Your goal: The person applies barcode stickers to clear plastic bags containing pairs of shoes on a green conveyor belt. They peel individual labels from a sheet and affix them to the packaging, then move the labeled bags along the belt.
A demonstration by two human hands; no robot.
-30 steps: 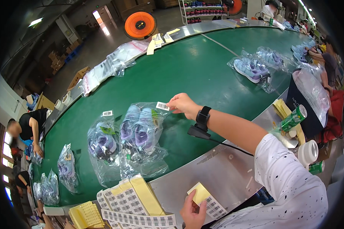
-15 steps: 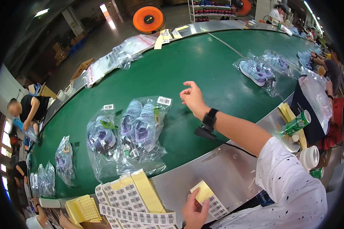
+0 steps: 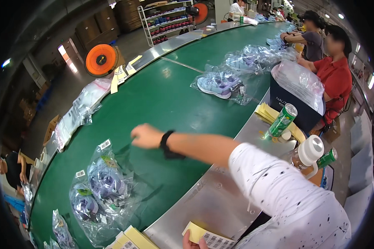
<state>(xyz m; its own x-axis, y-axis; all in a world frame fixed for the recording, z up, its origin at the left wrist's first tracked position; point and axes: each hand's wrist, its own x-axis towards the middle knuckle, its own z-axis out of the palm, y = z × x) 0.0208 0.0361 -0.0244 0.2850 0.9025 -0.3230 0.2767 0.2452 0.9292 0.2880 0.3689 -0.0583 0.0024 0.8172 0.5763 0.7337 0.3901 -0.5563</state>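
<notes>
My right hand (image 3: 147, 136) is over the green conveyor belt (image 3: 183, 103), its fingers curled in and slightly blurred; whatever they may hold is hidden. Just left of it lie light-blue and lilac shoes in a clear bag (image 3: 108, 182) with a white barcode label (image 3: 105, 144) on its upper corner. A second bagged pair of shoes (image 3: 85, 205) with its own label is beside that one. My left hand (image 3: 193, 244), partly cut off by the lower edge, pinches a yellow-backed sheet of barcode labels (image 3: 210, 237) above the metal ledge.
More bagged shoes (image 3: 220, 85) lie farther up the belt. Green cans (image 3: 281, 120), a white-lidded jar (image 3: 311, 150) and a dark box of plastic bags (image 3: 297, 99) stand at the right. A co-worker in a red shirt (image 3: 334, 74) sits beyond. An orange fan (image 3: 100, 60) stands across the belt.
The view has swung to the right, so things appear shifted left and down. My right hand has come closer to the bagged shoes, its fingers more curled. My left hand still holds the label sheet.
</notes>
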